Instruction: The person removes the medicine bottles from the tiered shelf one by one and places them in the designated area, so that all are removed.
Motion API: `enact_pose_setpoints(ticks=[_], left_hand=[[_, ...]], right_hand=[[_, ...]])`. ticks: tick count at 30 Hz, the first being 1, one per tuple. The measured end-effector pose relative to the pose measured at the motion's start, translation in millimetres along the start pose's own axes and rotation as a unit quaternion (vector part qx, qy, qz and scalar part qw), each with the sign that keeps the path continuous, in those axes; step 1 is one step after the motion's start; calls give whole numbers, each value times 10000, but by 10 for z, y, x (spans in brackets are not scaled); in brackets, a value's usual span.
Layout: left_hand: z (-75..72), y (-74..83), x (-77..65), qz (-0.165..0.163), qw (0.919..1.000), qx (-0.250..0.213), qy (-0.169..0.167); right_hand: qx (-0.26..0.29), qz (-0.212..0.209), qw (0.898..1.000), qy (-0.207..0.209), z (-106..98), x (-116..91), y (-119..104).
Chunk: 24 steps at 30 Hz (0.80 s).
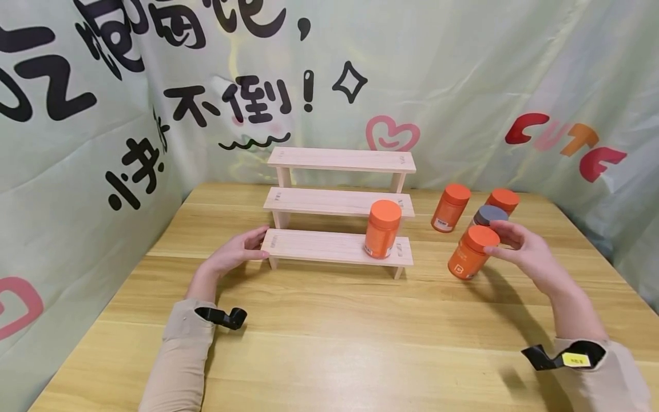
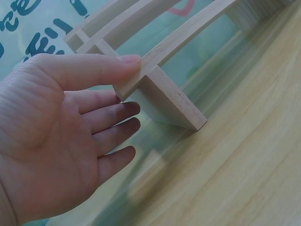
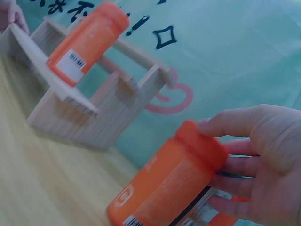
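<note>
A three-tier wooden stand (image 1: 329,246) is at the middle of the table. My left hand (image 1: 238,250) holds the left end of its lowest tier; in the left wrist view the thumb (image 2: 103,70) lies against the corner and the other fingers extend beside and below it. An orange bottle (image 1: 380,233) stands near the right end of that tier. To the right, my right hand (image 1: 525,252) grips another orange bottle (image 1: 465,257) by its lid, thumb on one side and fingers on the other. Whether its base touches the table is unclear.
Behind the gripped bottle are a grey-lidded bottle (image 1: 489,214), partly hidden, and an orange-lidded one (image 1: 504,198). A further orange bottle (image 1: 449,212) stands to their left. A printed cloth (image 1: 453,86) hangs behind the wooden table (image 1: 329,349).
</note>
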<state>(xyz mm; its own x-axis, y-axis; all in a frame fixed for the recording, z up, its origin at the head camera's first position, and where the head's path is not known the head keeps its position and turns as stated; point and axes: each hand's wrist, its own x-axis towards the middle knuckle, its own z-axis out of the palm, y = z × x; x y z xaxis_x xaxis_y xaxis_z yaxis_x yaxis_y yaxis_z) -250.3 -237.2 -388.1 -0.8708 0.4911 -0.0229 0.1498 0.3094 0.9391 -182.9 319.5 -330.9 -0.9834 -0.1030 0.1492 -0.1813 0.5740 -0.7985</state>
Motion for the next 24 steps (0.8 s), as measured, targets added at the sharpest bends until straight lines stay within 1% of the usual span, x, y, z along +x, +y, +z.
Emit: enact_pose_setpoints(ticks=[4, 6, 11, 12, 15, 18, 24], left_hand=[[6, -4, 3, -23, 10000, -36, -16], [9, -3, 0, -48, 10000, -62, -8], [12, -9, 3, -50, 9999, -94, 4], [12, -8, 1, -58, 9999, -90, 6], [8, -9, -3, -66, 9999, -75, 23], [4, -11, -2, -72, 9999, -76, 27], [8, -12, 11, -17, 9999, -111, -20]], right_hand=[[172, -219, 9996, 95, -74, 12, -97], [197, -249, 9994, 163, -86, 28, -170], [130, -172, 9994, 273, -41, 98, -371], [172, -221, 9993, 253, -25, 115, -404], [298, -350, 9987, 214, 50, 163, -494], [502, -498, 9975, 60, 166, 212, -565], [767, -604, 9948, -306, 446, 310, -683]])
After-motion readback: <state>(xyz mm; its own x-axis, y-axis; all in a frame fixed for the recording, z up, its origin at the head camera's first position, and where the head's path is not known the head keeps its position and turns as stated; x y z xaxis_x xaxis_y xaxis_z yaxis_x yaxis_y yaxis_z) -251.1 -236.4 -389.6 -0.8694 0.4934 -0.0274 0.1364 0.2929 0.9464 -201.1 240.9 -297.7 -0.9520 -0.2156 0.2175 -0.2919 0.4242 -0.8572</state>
